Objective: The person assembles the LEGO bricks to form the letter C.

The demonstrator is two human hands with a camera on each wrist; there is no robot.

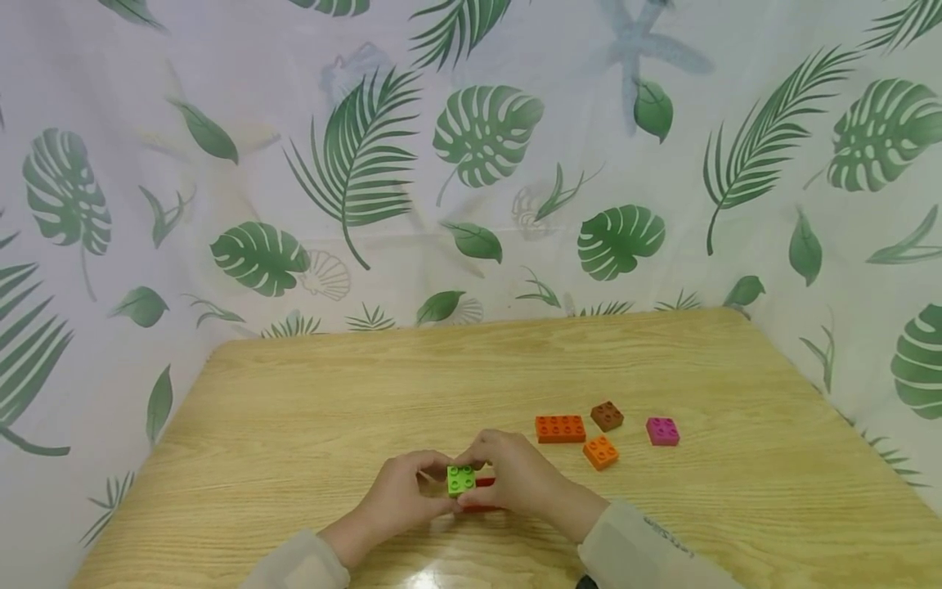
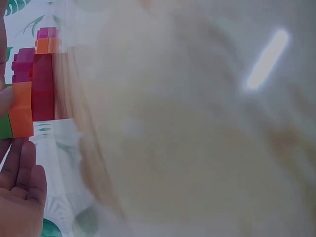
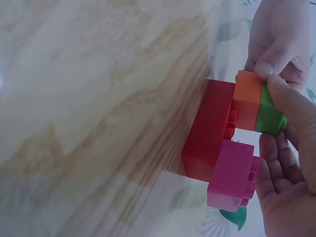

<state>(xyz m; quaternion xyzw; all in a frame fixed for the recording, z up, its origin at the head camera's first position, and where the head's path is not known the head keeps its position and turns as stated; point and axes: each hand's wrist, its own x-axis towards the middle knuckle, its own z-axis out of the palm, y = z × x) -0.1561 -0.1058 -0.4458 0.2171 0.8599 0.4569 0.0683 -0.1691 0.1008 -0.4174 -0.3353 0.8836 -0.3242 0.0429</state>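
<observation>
A small stack stands on the wooden table: a long red brick [image 3: 210, 131] at the bottom, an orange brick [image 3: 247, 101] over one end of it and a pink brick [image 3: 230, 175] over the other. On top of the orange brick is a light green brick [image 1: 461, 481]. My right hand [image 1: 518, 474] pinches the green brick between thumb and fingers. From the other side my left hand [image 1: 401, 495] holds the stack at the orange brick, its thumb close to the seam with the green one. In the head view my right hand hides most of the red and pink bricks.
Right of my hands lie several loose bricks: a long orange-red one [image 1: 560, 429], a brown one [image 1: 607, 415], an orange one [image 1: 601, 452] and a pink one [image 1: 663, 432]. A leaf-printed cloth [image 1: 471, 270] hangs behind the table [image 1: 331, 393].
</observation>
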